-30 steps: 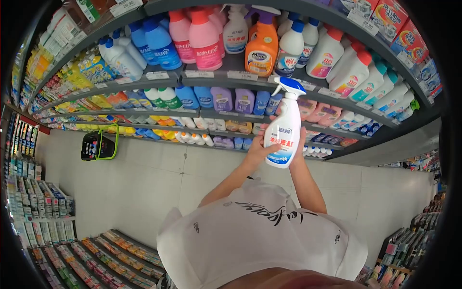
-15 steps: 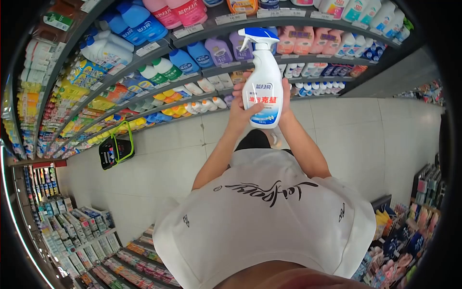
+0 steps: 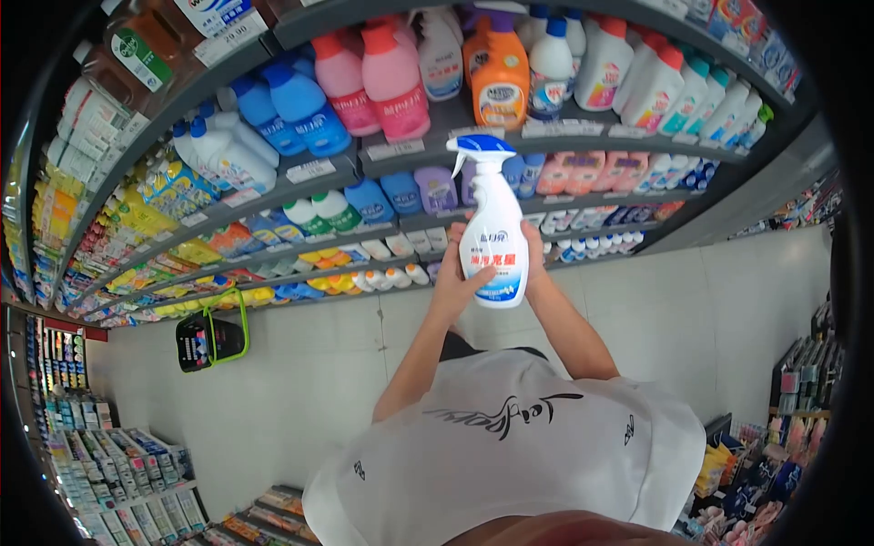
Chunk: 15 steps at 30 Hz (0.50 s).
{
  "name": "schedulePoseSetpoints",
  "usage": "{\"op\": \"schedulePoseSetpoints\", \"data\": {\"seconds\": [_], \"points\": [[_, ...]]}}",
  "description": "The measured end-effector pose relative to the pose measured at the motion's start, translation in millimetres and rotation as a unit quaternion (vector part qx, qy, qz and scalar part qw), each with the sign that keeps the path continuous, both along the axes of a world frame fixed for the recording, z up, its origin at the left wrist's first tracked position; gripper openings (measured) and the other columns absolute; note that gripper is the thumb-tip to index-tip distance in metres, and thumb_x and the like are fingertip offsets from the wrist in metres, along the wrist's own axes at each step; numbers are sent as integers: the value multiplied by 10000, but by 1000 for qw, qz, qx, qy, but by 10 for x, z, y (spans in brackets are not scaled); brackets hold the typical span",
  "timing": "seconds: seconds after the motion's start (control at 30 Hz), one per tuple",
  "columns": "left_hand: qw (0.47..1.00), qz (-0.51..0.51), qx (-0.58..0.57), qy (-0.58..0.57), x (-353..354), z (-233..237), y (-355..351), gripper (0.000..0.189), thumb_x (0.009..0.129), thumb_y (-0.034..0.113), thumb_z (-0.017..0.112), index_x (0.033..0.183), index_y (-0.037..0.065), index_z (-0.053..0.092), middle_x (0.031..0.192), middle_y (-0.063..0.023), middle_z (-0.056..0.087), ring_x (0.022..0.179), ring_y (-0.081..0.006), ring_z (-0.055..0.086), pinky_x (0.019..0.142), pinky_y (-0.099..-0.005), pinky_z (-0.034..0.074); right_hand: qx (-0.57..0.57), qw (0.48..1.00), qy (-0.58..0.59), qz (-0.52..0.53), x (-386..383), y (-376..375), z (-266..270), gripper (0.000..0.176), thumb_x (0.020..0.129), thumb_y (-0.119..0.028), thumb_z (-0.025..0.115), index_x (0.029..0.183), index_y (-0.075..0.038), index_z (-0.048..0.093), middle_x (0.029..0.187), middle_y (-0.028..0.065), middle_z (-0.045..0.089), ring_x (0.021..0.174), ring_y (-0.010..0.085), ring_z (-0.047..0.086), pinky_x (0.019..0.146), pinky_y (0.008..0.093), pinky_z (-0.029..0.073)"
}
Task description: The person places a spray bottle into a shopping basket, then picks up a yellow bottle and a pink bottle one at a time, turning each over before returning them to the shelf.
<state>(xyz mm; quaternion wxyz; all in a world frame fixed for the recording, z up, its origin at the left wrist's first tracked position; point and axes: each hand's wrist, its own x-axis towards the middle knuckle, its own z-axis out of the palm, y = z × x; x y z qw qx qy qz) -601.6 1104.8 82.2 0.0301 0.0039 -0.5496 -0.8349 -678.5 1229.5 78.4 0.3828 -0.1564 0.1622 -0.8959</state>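
Note:
A white spray bottle [image 3: 492, 223] with a blue-and-white trigger head stands upright in front of my chest, its printed label turned toward me. My left hand [image 3: 460, 270] is closed round the left side of the bottle, with the thumb lying across the lower label. On the opposite side, my right hand [image 3: 535, 255] grips the bottle from behind; most of its fingers are hidden by the bottle. Beyond it are shelves with an orange bottle [image 3: 500, 77], pink bottles [image 3: 395, 86] and purple bottles [image 3: 436, 189].
Curved-looking shelving [image 3: 401, 159] full of cleaning products runs along the front and left. A black shopping basket [image 3: 211, 339] with a green handle is on the tiled floor [image 3: 300, 364] to the left. More stocked racks stand behind at left [image 3: 127, 473] and right [image 3: 774, 455].
The view has tilted up, so the upper shelf shows more and the bottle, hands and basket sit lower in the picture. Both hands keep their hold on the spray bottle.

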Motion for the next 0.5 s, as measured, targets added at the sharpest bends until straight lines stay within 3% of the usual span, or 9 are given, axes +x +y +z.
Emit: {"op": "schedulePoseSetpoints", "data": {"seconds": [0.07, 0.1, 0.13, 0.2, 0.23, 0.37, 0.4, 0.43, 0.5], "points": [[999, 21, 16, 26, -128, 109, -172, 677, 766, 69, 746, 1330, 16, 376, 1202, -93, 560, 1122, -180, 554, 959, -323, 443, 120, 988, 70, -74, -199, -120, 34, 793, 810, -543, 544, 1300, 75, 459, 1221, 279, 559, 1087, 339, 605, 933, 412, 501], [1000, -15, -27, -8, -201, 112, -319, 644, 763, 72, 750, 1307, 11, 411, 1185, -96, 577, 1102, -181, 566, 942, -326, 456, 195, 959, 134, -152, -332, -134, 39, 560, 845, -437, 572, 1064, 75, 630, 923, 182, 684, 794, 219, 677, 716, 314, 549], [995, -52, -71, -42, -275, 121, -449, 611, 761, 75, 753, 1285, 6, 445, 1167, -98, 593, 1081, -182, 579, 924, -330, 468, 196, 958, 137, -158, -445, -165, 41, 560, 845, -437, 572, 1064, 75, 630, 923, 182, 684, 794, 219, 677, 716, 314, 549], [995, -61, -67, -33, -422, 169, -613, 583, 750, 83, 765, 1253, -7, 484, 1136, -108, 614, 1049, -181, 595, 897, -332, 484, 266, 903, 269, -204, -601, -235, 117, 420, 871, -348, 581, 893, 61, 675, 760, 103, 679, 665, 129, 624, 603, 260, 493], [996, -64, -66, -21, -495, 204, -679, 588, 743, 85, 770, 1249, -13, 486, 1131, -111, 617, 1039, -178, 599, 889, -330, 488, 271, 892, 285, -225, -618, -298, 233, 384, 891, -307, 568, 864, 62, 673, 748, 74, 667, 656, 91, 581, 565, 237, 444], [994, -87, -60, 22, -762, 240, -887, 583, 713, 97, 797, 1208, -33, 518, 1081, -120, 643, 987, -175, 624, 857, -323, 507, 292, 860, 332, -255, -770, -357, 320, 346, 888, -264, 595, 917, 70, 679, 763, 64, 672, 678, 91, 591, 587, 238, 460], [994, -94, -56, 18, -819, 270, -904, 583, 713, 97, 797, 1208, -33, 518, 1081, -120, 643, 987, -175, 624, 857, -323, 507, 348, 822, 343, -294, -760, -381, 432, 306, 878, -221, 615, 956, 67, 679, 777, 67, 680, 697, 88, 598, 606, 240, 469], [992, -69, -104, 30, -871, 329, -922, 566, 705, 72, 796, 1193, -32, 528, 1069, -118, 647, 967, -173, 632, 846, -317, 513, 402, 778, 353, -329, -766, -389, 533, 278, 868, -178, 635, 996, 64, 678, 792, 70, 688, 715, 86, 605, 625, 242, 478], [984, -21, -174, 29, -916, 453, -920, 559, 677, 49, 815, 1160, -35, 546, 1064, -127, 652, 948, -170, 640, 827, -304, 520, 409, 767, 369, -329, -858, -386, 665, 263, 858, -146, 646, 1023, 57, 674, 814, 81, 697, 737, 87, 614, 649, 246, 487]]}}
